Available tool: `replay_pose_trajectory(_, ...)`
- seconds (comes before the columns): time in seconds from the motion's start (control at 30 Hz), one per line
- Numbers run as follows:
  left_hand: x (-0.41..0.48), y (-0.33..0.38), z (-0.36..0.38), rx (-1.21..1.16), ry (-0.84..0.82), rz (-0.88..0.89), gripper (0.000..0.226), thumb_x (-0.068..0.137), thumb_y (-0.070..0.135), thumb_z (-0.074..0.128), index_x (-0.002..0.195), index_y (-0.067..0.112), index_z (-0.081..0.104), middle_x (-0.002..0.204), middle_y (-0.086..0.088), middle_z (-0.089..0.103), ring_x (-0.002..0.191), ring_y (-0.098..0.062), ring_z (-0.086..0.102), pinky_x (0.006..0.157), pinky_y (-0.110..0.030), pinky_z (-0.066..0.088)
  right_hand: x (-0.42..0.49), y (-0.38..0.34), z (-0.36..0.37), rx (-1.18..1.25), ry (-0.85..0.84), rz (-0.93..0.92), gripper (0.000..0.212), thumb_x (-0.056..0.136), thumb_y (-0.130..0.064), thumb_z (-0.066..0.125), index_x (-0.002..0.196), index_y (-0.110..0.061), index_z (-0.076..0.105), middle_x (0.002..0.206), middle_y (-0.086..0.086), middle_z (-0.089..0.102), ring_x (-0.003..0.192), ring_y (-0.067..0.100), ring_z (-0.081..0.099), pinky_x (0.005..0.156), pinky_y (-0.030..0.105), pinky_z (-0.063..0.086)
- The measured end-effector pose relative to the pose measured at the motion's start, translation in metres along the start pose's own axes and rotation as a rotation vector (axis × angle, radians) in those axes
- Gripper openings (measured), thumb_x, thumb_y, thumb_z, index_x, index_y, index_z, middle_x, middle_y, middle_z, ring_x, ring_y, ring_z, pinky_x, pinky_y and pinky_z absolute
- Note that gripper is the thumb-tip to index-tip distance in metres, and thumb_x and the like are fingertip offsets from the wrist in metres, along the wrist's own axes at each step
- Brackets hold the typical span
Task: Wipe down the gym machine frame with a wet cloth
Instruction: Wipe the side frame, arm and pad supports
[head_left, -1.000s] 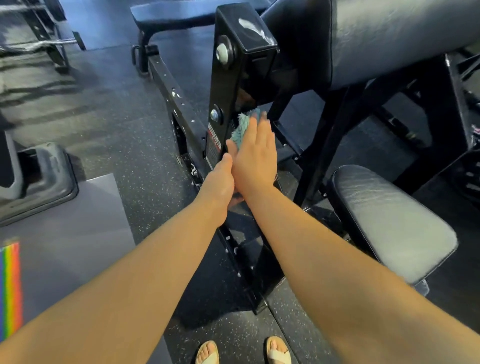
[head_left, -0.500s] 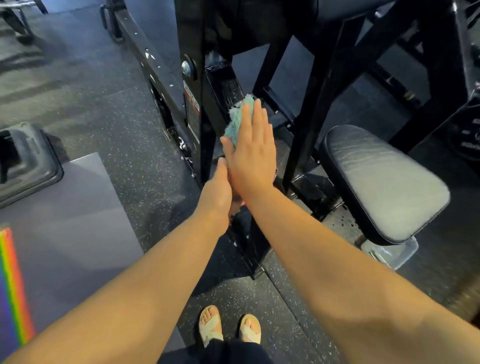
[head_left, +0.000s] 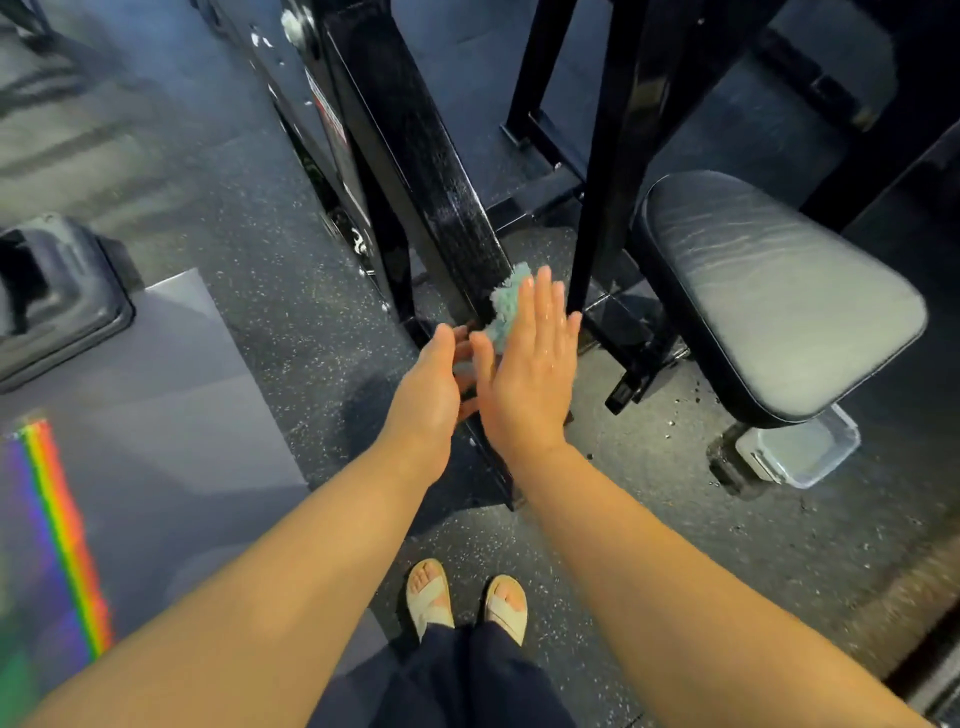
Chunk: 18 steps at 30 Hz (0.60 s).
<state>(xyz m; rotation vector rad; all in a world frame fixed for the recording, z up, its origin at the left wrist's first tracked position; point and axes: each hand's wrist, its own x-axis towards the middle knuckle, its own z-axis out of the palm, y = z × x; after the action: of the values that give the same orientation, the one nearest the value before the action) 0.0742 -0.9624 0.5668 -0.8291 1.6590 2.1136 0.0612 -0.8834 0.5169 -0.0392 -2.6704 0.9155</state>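
Note:
A teal fluffy cloth is pressed against the lower end of the slanted black frame post of the gym machine, near the floor. My right hand lies flat over the cloth with fingers straight and together, holding it on the post's right face. My left hand is cupped on the post's left side, right beside the right hand. Its fingertips curl in towards the cloth, and I cannot tell whether they hold it. The post's surface above the cloth looks wet and speckled.
A second black upright stands just right of the cloth. A grey padded seat sits at the right, with a clear plastic tub on the floor beneath it. A grey mat and a black base lie left. My sandalled feet stand below.
Both hands and the cloth have slid down the post from its upper part to its foot. The view has tilted down with them.

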Motion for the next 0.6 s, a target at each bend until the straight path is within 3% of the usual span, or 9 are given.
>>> replay_pose_trajectory(0.13, 0.004, -0.001, 0.004, 0.025, 0.045, 0.028, 0.036, 0.102, 0.039, 0.029, 0.098, 0.024, 0.061, 0.100, -0.002, 0.064, 0.088, -0.017, 0.061, 0.075, -0.033, 0.054, 0.039, -0.012, -0.006, 0.110, -0.056, -0.027, 0.062, 0.097, -0.039, 0.046, 0.147, -0.006, 0.030, 0.151, 0.012, 0.034, 0.137, 0.025, 0.037, 0.108, 0.037, 0.035)
replay_pose_trajectory(0.2, 0.003, -0.006, 0.004, 0.008, 0.049, 0.036, 0.035, 0.103, 0.039, 0.029, 0.098, 0.025, 0.062, 0.099, 0.001, 0.066, 0.084, -0.013, 0.062, 0.070, -0.030, 0.052, 0.018, 0.001, -0.006, 0.042, -0.016, -0.083, 0.062, 0.095, -0.037, 0.046, 0.146, -0.006, 0.031, 0.150, 0.014, 0.035, 0.135, 0.027, 0.038, 0.106, 0.035, 0.034)
replay_pose_trajectory(0.27, 0.001, -0.016, 0.002, -0.007, 0.032, 0.017, 0.033, 0.103, 0.035, 0.030, 0.101, 0.023, 0.061, 0.098, 0.003, 0.065, 0.084, -0.012, 0.063, 0.075, -0.033, 0.053, -0.025, 0.026, -0.001, 0.026, 0.012, -0.066, 0.062, 0.093, -0.035, 0.047, 0.145, -0.007, 0.025, 0.151, 0.018, 0.031, 0.138, 0.025, 0.032, 0.110, 0.030, 0.027)
replay_pose_trajectory(0.33, 0.000, -0.026, 0.001, 0.019, 0.017, -0.020, 0.029, 0.102, 0.033, 0.032, 0.105, 0.022, 0.059, 0.106, 0.001, 0.064, 0.092, -0.014, 0.063, 0.083, -0.038, 0.053, -0.059, 0.038, 0.004, 0.163, 0.010, 0.044, 0.064, 0.094, -0.033, 0.044, 0.147, -0.009, 0.017, 0.154, 0.016, 0.020, 0.144, 0.011, 0.012, 0.115, 0.019, 0.014)
replay_pose_trajectory(0.4, 0.002, -0.031, 0.000, 0.101, 0.000, -0.018, 0.027, 0.102, 0.033, 0.033, 0.111, 0.024, 0.056, 0.116, -0.001, 0.061, 0.099, -0.016, 0.061, 0.077, -0.034, 0.052, -0.060, 0.032, 0.009, 0.304, 0.038, 0.164, 0.064, 0.095, -0.036, 0.039, 0.148, -0.007, 0.019, 0.156, 0.010, 0.011, 0.143, 0.001, 0.002, 0.115, 0.015, 0.008)
replay_pose_trajectory(0.5, 0.018, -0.031, -0.007, 0.192, -0.038, 0.050, 0.020, 0.102, 0.030, 0.035, 0.109, 0.030, 0.054, 0.105, 0.007, 0.062, 0.095, -0.011, 0.060, 0.071, -0.025, 0.047, -0.031, 0.011, 0.015, 0.393, 0.224, 0.279, 0.057, 0.096, -0.041, 0.029, 0.145, -0.012, 0.031, 0.155, 0.005, 0.022, 0.140, 0.002, 0.015, 0.114, 0.019, 0.014)
replay_pose_trajectory(0.6, 0.033, -0.033, -0.021, 0.280, -0.139, 0.119, 0.017, 0.101, 0.023, 0.039, 0.102, 0.035, 0.051, 0.096, 0.017, 0.061, 0.093, -0.003, 0.059, 0.086, -0.028, 0.047, -0.036, 0.018, 0.038, 0.603, 0.457, 0.352, 0.039, 0.097, -0.037, 0.028, 0.136, -0.033, 0.033, 0.147, -0.005, 0.032, 0.139, 0.009, 0.029, 0.116, 0.028, 0.023)
